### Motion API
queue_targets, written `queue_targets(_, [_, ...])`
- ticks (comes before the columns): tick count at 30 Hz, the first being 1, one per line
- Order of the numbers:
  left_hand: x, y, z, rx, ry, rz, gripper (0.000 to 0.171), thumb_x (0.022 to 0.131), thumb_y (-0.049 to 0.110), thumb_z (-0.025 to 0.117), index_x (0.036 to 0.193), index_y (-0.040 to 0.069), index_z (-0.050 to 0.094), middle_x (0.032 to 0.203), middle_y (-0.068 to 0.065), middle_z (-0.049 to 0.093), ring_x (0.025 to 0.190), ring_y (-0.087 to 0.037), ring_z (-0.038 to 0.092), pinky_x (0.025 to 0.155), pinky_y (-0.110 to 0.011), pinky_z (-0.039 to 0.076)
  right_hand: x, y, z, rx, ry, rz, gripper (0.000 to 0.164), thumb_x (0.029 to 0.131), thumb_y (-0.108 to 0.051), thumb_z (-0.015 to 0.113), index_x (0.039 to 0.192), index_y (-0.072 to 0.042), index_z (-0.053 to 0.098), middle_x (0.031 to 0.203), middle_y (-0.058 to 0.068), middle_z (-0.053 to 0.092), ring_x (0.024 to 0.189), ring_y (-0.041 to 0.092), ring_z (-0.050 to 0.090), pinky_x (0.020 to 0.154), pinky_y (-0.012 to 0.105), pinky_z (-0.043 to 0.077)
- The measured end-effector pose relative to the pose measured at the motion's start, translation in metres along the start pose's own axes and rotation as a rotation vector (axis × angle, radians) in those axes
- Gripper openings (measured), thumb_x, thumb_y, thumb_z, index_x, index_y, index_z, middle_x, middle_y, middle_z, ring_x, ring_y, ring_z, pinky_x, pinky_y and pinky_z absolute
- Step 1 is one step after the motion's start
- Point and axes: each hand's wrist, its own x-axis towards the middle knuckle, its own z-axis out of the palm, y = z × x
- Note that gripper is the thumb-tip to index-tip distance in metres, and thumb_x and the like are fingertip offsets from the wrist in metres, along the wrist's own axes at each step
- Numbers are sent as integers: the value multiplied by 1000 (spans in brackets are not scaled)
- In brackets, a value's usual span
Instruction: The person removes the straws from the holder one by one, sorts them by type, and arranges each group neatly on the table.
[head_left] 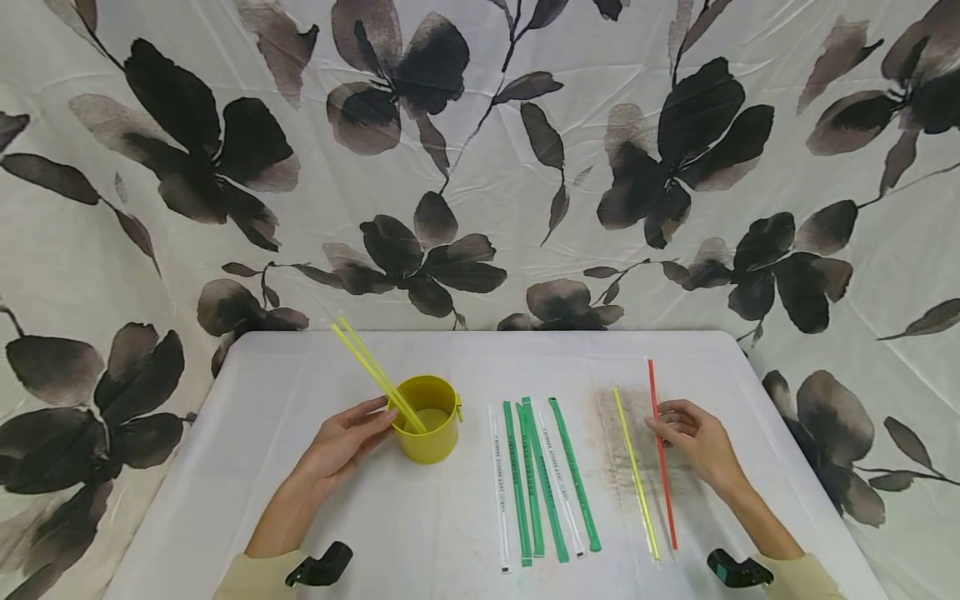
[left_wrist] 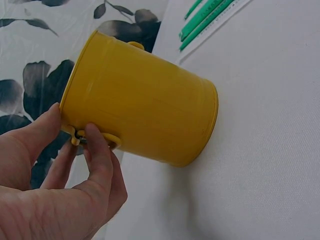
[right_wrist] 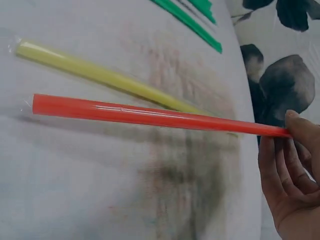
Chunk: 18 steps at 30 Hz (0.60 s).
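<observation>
A small yellow bucket point(head_left: 444, 433) stands at the left of the table, with two yellow straws point(head_left: 367, 360) leaning out over its far left rim. My left hand point(head_left: 341, 443) grips that bucket; in the left wrist view the thumb is at the rim and the fingers are by the metal ear on its side point(left_wrist: 106, 137). On the right, my right hand point(head_left: 699, 440) pinches a red straw point(head_left: 663, 467) in a clear wrapper between thumb and fingers. Beside it lies a yellow straw point(head_left: 636, 471), also in clear wrapping.
Several green paper-wrapped straws point(head_left: 573, 475) and two white paper-wrapped straws point(head_left: 499, 492) lie in a row mid-table. Brownish stains point(head_left: 615, 433) mark the white table cover point(head_left: 300, 367) on the right. A floral cloth point(head_left: 480, 167) hangs behind the table.
</observation>
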Motion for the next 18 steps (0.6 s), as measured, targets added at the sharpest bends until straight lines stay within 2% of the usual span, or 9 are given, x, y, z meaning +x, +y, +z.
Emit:
queue_targets(8, [0, 0, 1, 6, -2, 7, 62, 98, 12, 72, 152, -2, 45, 133, -13, 57, 108, -8, 67, 108, -31, 50, 0, 20, 10, -88, 23, 50, 34, 97, -24, 75, 119, 1, 68, 101, 13, 73, 79, 10, 67, 70, 20, 56])
queue_targets(13, [0, 0, 0, -1, -9, 11, 63, 97, 12, 73, 151, -4, 45, 130, -12, 59, 110, -10, 68, 108, -31, 50, 2, 27, 20, -122, 32, 84, 32, 94, -25, 78, 112, 0, 71, 92, 9, 74, 75, 9, 67, 66, 20, 55])
queue_targets(18, [0, -1, -1, -4, -7, 12, 61, 98, 11, 72, 151, -4, 45, 129, -12, 59, 109, -10, 68, 108, -32, 50, 5, 29, 31, -182, 53, 88, 30, 92, -25, 81, 105, 0, 72, 86, 6, 74, 75, 12, 68, 69, 20, 55])
